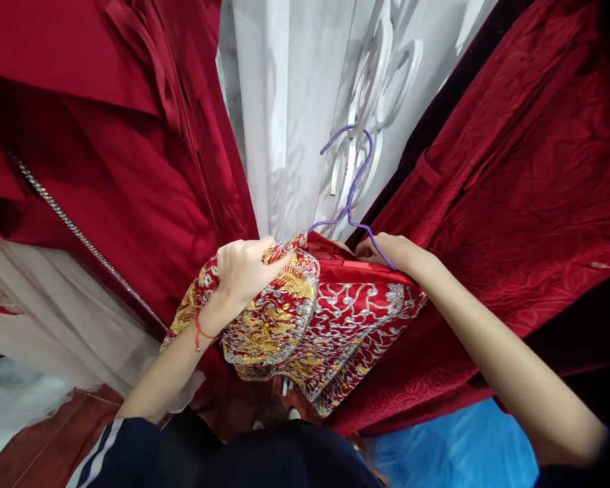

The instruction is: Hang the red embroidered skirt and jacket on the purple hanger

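Observation:
A red jacket [335, 318] embroidered in gold and silver hangs on a purple wire hanger [353, 193] in front of me. My left hand [244, 268] is closed on the jacket's left shoulder, a red string round its wrist. My right hand [391, 251] grips the right shoulder of the jacket where the hanger's wire runs under my fingers. The hanger's hook points up, in front of the white curtain.
Red garments [106, 169] hang on the left, one with a silver chain trim [81, 237]. Dark red patterned fabric [529, 203] fills the right. A white sheer curtain [285, 102] hangs behind. Blue fabric [462, 447] lies low right, white tulle [25, 379] low left.

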Motion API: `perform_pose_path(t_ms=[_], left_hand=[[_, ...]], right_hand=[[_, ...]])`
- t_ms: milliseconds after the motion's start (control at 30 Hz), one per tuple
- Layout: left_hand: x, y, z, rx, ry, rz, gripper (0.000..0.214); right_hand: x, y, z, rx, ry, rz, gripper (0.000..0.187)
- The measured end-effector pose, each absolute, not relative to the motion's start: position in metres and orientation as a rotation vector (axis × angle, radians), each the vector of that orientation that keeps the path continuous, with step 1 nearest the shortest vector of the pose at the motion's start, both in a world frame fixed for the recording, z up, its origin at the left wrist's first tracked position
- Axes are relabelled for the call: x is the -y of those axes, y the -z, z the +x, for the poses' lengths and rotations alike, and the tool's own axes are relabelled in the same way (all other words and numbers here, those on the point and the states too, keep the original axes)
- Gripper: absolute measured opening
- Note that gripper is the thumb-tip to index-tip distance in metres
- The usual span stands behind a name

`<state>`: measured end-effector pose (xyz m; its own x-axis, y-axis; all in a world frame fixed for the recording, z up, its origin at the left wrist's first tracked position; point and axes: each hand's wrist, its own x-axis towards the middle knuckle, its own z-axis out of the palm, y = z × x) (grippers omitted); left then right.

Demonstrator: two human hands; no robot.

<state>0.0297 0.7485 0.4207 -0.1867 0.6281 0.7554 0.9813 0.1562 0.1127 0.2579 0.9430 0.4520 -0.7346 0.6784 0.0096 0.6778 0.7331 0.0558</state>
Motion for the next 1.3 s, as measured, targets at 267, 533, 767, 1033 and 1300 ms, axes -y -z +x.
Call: perform_pose_path(t_ms=[267,533,767,1033,1300], left_hand=[[-0.747,-0.426,0.026,1.925,0.801,-1.526,0.05],[-0.752,-0.423,0.029,1.94,0.796,-1.532,0.049],[-0.758,-0.419,0.028,1.898,0.84,-1.508,0.05],[-0.761,-0.416,0.025,1.861,0.85,-1.545,0.055],[-0.761,-0.419,0.024,1.859,0.799,-1.564,0.054]], right_hand=[[-0.945,-0.456,0.255,-2.8,0.993,0.434,0.041],[-0.943,-0.455,0.244,-2.801,1.052,0.419,0.05],[-0.94,-0.452,0.23,-3.106,0.852,0.446,0.043],[-0.951,-0.448,0.215,-2.797,0.444,0.646,0.018],[-0.927,-0.478,0.241,-3.147,-0.521,1.294,0.033]])
